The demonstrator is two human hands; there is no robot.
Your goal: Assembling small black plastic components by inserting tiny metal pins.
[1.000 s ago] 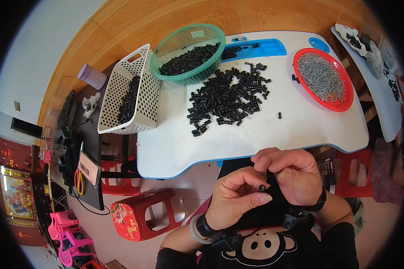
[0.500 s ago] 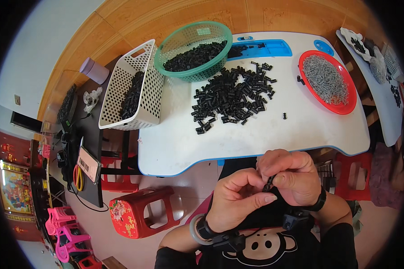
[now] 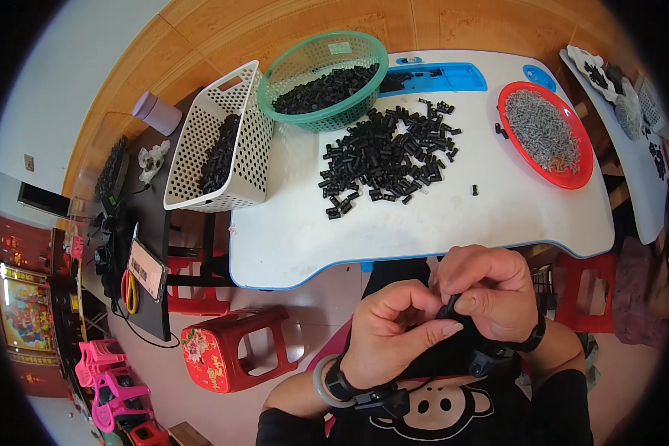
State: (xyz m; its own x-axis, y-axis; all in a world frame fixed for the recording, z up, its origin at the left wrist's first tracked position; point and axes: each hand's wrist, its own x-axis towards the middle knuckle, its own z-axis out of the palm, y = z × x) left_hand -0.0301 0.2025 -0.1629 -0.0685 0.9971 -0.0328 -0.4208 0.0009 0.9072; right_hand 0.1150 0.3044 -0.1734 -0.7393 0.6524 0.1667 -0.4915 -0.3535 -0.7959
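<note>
My left hand [image 3: 394, 327] and my right hand [image 3: 490, 293] meet just off the table's near edge. Both are closed in a pinch on one small black plastic part [image 3: 449, 306], whose ends are mostly covered by my fingers. Beyond them on the white table [image 3: 290, 245] lies a loose heap of similar black plastic parts [image 3: 383, 160]. A single black part [image 3: 475, 190] rests apart from the heap, nearer to my right hand. At the table's right, a red plate [image 3: 583, 175] bears a pile of small silver metal pieces, like screws or springs [image 3: 543, 134].
A green basket [image 3: 327, 123] and a white perforated basket [image 3: 234, 189] hold black parts at the far left. Behind the heap is a blue tray [image 3: 453, 77]. Left stands a dark table [image 3: 152, 215] with a phone [image 3: 148, 269]; below it, a red stool [image 3: 234, 353].
The fingers of both hands have shifted slightly around the small black part, my right hand a touch to the right. The view has moved a little; the heap and containers lie as before.
</note>
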